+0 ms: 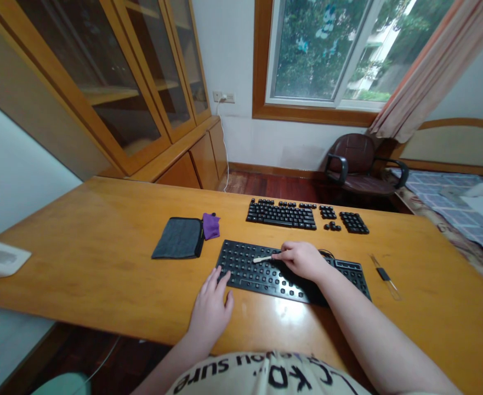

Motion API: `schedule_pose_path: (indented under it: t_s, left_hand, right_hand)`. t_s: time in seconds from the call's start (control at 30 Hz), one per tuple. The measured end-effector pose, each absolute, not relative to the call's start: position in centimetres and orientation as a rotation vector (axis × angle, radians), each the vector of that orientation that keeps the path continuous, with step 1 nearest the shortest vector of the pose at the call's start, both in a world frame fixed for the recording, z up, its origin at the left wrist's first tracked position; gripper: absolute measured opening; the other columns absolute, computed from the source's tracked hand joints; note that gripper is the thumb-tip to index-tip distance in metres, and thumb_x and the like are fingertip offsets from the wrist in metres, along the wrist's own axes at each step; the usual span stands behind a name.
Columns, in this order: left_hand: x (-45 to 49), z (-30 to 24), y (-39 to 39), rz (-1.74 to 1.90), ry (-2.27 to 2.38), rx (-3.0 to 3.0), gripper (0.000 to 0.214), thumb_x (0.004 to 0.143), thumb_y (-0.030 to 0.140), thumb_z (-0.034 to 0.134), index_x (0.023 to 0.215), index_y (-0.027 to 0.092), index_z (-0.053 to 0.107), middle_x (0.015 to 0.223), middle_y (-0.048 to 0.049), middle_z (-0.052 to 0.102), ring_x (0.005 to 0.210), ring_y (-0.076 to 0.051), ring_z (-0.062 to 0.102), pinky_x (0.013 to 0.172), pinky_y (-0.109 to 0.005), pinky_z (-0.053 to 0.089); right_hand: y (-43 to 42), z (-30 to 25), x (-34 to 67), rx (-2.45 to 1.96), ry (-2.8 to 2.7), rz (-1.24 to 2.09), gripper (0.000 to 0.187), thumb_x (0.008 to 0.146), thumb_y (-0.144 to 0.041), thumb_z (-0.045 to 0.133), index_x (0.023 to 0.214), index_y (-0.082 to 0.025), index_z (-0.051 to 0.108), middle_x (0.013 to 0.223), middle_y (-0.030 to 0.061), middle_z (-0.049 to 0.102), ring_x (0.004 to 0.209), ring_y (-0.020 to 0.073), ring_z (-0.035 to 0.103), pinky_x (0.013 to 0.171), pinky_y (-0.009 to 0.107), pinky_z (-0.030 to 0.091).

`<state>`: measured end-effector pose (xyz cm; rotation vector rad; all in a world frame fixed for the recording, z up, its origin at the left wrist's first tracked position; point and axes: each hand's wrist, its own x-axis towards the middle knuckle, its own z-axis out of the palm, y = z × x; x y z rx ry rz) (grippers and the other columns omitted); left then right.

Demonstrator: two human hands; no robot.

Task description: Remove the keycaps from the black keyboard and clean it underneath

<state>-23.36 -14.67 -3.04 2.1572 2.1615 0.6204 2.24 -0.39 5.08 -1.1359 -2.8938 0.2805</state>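
Observation:
A black keyboard base (247, 282) with its keycaps off lies in front of me, bare switches showing. My left hand (211, 302) has its fingers spread, their tips resting at the keyboard's left front corner. Over the keyboard's middle, my right hand (302, 260) pinches a thin whitish stick, apparently a small brush (261, 259), whose wider tip points left onto the switches. Whether that tip has bristles is too small to make out. Behind the base, the removed black keycaps (281, 215) are laid out in keyboard order.
A wire keycap puller (384, 274) lies to the right. On the left are a dark grey cloth (179, 237) and a purple cloth piece (211, 226). A white object (3, 257) stands at the desk's left edge. Beyond the desk is an office chair (354, 159).

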Motion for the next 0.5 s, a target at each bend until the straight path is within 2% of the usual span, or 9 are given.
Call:
schedule_pose_path:
  t_s: [0.13, 0.3, 0.43, 0.5]
  left_hand:
    - [-23.36, -2.95, -14.64, 0.639, 2.156, 2.150, 0.041, 0.081, 0.020, 0.047, 0.121, 0.016, 0.054, 0.134, -0.0134, 0.048, 0.124, -0.029, 0.044, 0.099, -0.044, 0.042]
    - [-23.36, -2.78, -14.63, 0.628, 2.158, 2.164, 0.040, 0.081, 0.021, 0.046, 0.120, 0.016, 0.055, 0.132, -0.0135, 0.049, 0.123, -0.028, 0.045, 0.099, -0.043, 0.042]
    - [-23.36, -2.86, -14.66, 0.610, 2.161, 2.169, 0.041, 0.082, 0.022, 0.046, 0.121, 0.015, 0.054, 0.133, -0.0142, 0.047, 0.123, -0.029, 0.044, 0.099, -0.044, 0.042]
    - [-23.35, -2.95, -14.67, 0.596, 2.157, 2.175, 0.041, 0.082, 0.022, 0.046, 0.121, 0.014, 0.054, 0.134, -0.0143, 0.046, 0.124, -0.029, 0.044, 0.099, -0.044, 0.042]
  right_hand:
    - [-0.57, 4.93, 1.93, -1.572, -2.751, 0.032, 0.036, 0.094, -0.028, 0.036, 0.120, -0.033, 0.060, 0.092, 0.0054, 0.063, 0.079, 0.0156, 0.060, 0.063, 0.024, 0.040]
    - [-0.77, 5.08, 2.10, -1.442, -2.833, 0.138, 0.034, 0.094, -0.032, 0.036, 0.118, -0.036, 0.060, 0.095, 0.0037, 0.063, 0.080, 0.0149, 0.061, 0.066, 0.024, 0.042]
    - [-0.81, 5.18, 2.62, -1.767, -2.639, 0.044, 0.037, 0.094, -0.029, 0.033, 0.119, -0.034, 0.060, 0.094, 0.0049, 0.062, 0.077, 0.0158, 0.062, 0.063, 0.025, 0.042]
    - [-1.03, 5.22, 2.89, -1.591, -2.704, 0.111, 0.036, 0.094, -0.031, 0.034, 0.118, -0.035, 0.061, 0.096, 0.0040, 0.063, 0.080, 0.0148, 0.061, 0.064, 0.024, 0.042]
